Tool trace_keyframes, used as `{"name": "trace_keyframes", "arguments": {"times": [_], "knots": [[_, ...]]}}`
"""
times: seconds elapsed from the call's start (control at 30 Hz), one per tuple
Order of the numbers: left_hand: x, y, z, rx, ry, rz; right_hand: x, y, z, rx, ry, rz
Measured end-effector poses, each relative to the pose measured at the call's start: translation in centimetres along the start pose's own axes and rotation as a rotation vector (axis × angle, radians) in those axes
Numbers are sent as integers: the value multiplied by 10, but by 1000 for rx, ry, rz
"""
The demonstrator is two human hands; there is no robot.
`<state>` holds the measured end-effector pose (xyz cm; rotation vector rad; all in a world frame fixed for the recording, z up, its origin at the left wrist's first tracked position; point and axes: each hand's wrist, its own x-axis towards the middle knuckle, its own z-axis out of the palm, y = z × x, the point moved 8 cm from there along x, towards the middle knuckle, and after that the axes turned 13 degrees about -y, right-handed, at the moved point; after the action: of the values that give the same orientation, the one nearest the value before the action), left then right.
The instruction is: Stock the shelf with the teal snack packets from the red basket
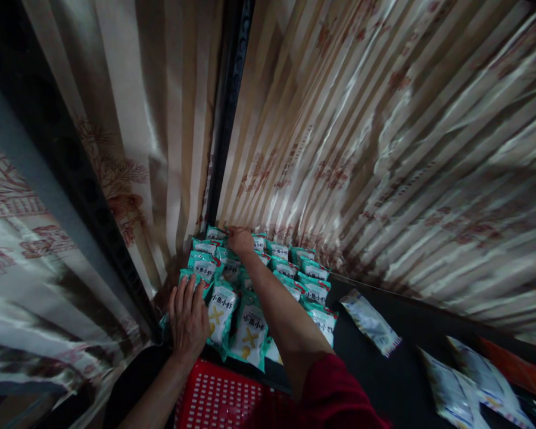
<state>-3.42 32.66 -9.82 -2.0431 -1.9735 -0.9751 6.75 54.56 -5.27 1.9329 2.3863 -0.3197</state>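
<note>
Rows of teal and white snack packets (252,333) lean against one another on a dark surface in the corner. My left hand (189,316) lies over the nearest packet of the leftmost row, its fingers stretched out on top. Farther off, at the back row, my right hand (240,240) reaches over the packets with its fingers bent down at a packet's top edge; the fingertips are too small and dark to make out what they hold, if anything. My right forearm hides part of the middle rows.
A red perforated basket (223,396) sits at the near edge. On the dark surface (361,357) to the right lie a white packet (370,322) and several other packets. Patterned curtains and a dark metal post (227,119) close off the back and left.
</note>
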Motion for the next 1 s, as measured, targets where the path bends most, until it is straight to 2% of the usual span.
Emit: {"name": "trace_keyframes", "arguments": {"times": [0.13, 0.33, 0.7, 0.87, 1.0], "knots": [[0, -2, 2, -22, -5, 4, 1, -3, -4, -20, 77, -33], [1, -1, 2, -22, -1, 0, 14, -7, 2, -60, -2, -14], [2, -1, 1, -29, -7, -9, 33, -12, 5, -63, 5, 16], [2, -2, 2, -47, -19, -18, 29, -12, 7, -60, 7, 0], [1, -3, 2, -47, -26, -14, 15, -6, -4, -50, 35, -19]]}}
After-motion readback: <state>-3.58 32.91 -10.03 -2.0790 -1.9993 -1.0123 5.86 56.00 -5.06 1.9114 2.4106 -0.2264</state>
